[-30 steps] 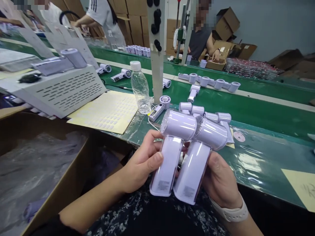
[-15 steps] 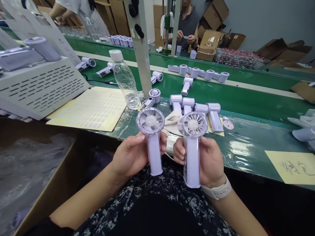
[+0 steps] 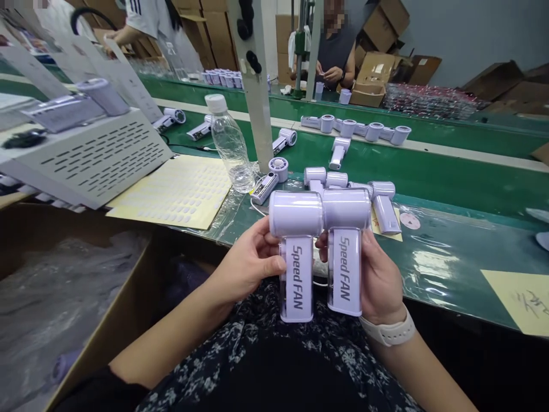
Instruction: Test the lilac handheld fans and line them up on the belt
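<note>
The left Speed FAN handheld fan (image 3: 297, 252) and right Speed FAN handheld fan (image 3: 345, 249) are upright side by side before me. My left hand (image 3: 242, 263) has its fingers clamped on the former's handle, my right hand (image 3: 381, 280) on the latter's. Beyond, the table (image 3: 446, 257) carries a clear plastic bottle (image 3: 233, 151) beside a yellow sticker sheet (image 3: 180, 191).

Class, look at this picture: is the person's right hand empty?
No, the right hand holds a lilac fan marked "Speed FAN".

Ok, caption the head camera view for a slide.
Left hand and right hand each hold a lavender fan marked "Speed FAN".
</note>
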Motion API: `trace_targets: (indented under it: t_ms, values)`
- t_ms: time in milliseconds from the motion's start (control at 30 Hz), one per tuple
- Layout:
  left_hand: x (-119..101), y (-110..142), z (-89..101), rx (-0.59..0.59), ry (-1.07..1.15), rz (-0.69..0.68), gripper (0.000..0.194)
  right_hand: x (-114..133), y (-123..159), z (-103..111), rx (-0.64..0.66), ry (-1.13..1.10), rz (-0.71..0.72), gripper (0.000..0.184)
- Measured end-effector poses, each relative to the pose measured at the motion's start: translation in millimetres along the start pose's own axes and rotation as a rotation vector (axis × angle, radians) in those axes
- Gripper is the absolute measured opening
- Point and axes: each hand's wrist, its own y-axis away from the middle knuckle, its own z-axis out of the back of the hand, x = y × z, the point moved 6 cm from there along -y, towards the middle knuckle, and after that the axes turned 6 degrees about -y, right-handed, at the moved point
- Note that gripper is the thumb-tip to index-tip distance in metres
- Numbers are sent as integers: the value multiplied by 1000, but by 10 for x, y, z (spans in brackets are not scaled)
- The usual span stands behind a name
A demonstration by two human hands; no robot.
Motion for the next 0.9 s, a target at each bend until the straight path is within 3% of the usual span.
trace_targets:
  t_ms: [200, 333, 500, 667, 800, 900]
  values:
    - [60, -38, -17, 15, 32, 1, 71, -115, 14, 12, 3, 50, 3, 33]
    - [113, -48, 43, -31, 20, 51, 80, -172, 19, 28, -43, 39, -2, 40]
    - [151, -60, 99, -75, -14, 77, 81, -211, 29, 47, -131, 5, -36, 35]
    - [58, -52, 89, 5, -102, 42, 70, -220, 55, 65, -76, 51, 21, 33]
    - [-154, -3, 80, 31, -447, -172, 47, -34, 133, 69, 29, 335, 230, 46]
    - [-359, 90, 38, -7, -692, -568, 34, 141, 200, -73, 287, 630, 422, 57]
